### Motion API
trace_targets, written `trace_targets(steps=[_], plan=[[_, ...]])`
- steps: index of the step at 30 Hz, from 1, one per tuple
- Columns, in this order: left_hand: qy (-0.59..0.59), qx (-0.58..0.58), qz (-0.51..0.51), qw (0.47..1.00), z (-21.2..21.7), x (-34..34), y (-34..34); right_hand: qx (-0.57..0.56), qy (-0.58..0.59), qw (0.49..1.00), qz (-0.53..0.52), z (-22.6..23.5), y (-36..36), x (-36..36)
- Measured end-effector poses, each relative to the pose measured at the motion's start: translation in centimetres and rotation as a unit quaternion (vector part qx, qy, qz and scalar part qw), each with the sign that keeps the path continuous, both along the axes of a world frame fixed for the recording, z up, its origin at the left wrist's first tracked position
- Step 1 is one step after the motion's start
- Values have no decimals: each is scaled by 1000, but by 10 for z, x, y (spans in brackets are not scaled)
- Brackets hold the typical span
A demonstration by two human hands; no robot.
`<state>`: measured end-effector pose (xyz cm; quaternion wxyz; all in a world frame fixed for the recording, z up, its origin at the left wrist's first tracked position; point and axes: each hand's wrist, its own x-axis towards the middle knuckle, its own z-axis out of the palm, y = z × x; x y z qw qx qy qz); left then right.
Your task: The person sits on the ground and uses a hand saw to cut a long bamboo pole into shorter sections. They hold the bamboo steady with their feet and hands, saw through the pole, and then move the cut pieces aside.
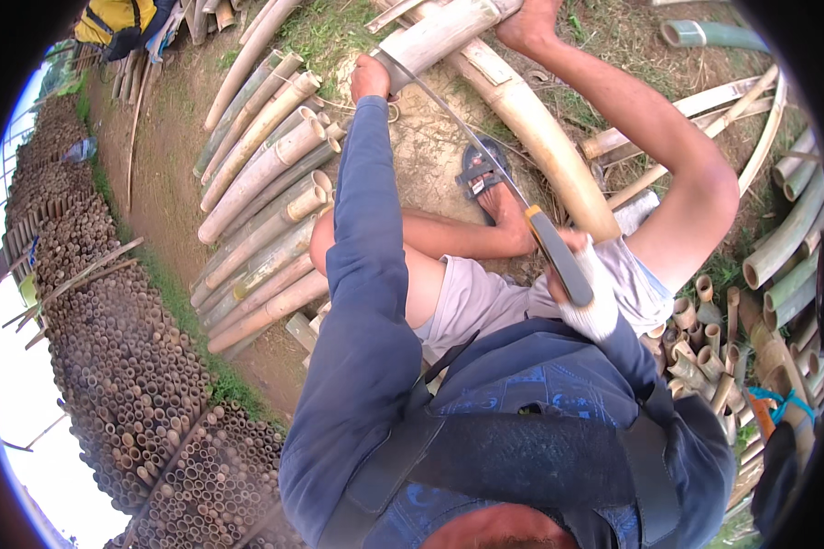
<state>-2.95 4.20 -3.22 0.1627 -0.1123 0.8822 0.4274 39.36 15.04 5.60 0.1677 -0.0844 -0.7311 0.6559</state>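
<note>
the pale bamboo pole (449, 27) is gripped by the left hand (369, 78), and the saw (458, 137) handle is clasped tightly in the gloved right hand (590, 306). the blade is laid against the pole, which is judged not yet cut through.

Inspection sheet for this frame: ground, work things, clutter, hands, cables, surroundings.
Surface: bare dirt ground, no bench.
Job's things: long blade laid across a pale bamboo pole.
Clutter: loose bamboo poles on the left, short offcuts on the right.
Grippers: left hand closed at the blade's far end; right hand, in a white glove, fingers wrapped round the handle. A bare arm, seemingly another person's, steadies the pole.
Cables: nothing seen; only a turquoise cord.
Surroundings: stacked wall of bamboo tubes, grass, yellow bag.
</note>
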Motion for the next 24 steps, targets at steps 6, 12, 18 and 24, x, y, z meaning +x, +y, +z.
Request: trace_targets(steps=[6,12,18,24], plan=[[8,-22,-7,1000,-19,-6,-6,18,-35,999,13,-3,5,-73],[47,-46,-49,997,-8,-16,-3,-11,28,1000,3,-58,0,-212],[4,-1,-19,1000,-5,-7,0,-351,-102,929,61,-32,11,20],[10,8,-21,1000,-6,-5,-1,5,1,1000,27,-27,7,-101]])
